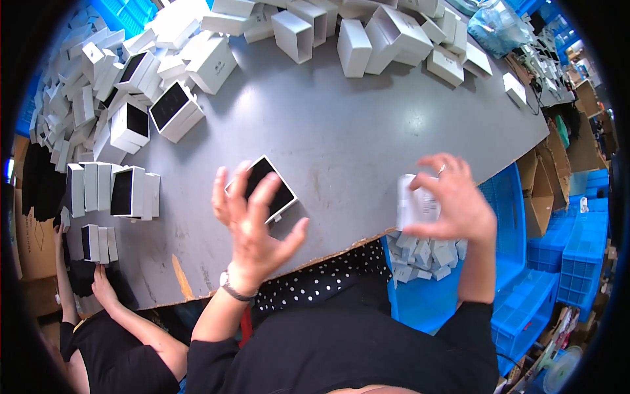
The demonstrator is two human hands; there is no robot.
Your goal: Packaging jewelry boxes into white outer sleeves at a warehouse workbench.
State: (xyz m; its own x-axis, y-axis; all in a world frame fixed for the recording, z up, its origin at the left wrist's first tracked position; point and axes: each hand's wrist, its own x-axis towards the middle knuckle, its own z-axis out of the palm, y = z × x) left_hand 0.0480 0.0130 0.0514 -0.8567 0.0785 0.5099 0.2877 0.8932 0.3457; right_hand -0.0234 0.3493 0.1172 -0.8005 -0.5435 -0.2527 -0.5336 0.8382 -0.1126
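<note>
The left hand [249,213] is spread wide over 1 black-topped box [279,194], which sits at an angle on the grey table [328,125], in from the near edge. Whether the fingertips touch it I can't tell. The right hand [456,203] is curled around 1 white box [405,205] close to the table's near edge, toward the right; thumb and fingers lie at opposite sides, but a firm grip can't be made out.

That white box seems the likelier to come to grief: a loose pinch or a nudge from the palm could send it over the edge into the blue crate [420,305], among the small white pieces [420,253] there. The black-topped box could skid or turn if the spread fingers landed on 1 corner only. Farther off, the heap of boxes [85,108] at the far left corner leans loosely, so a bump might start a slide. Along the left edge, a co-worker's hand [102,285] is just beside a short row of boxes [98,243], which a knock could topple.
</note>
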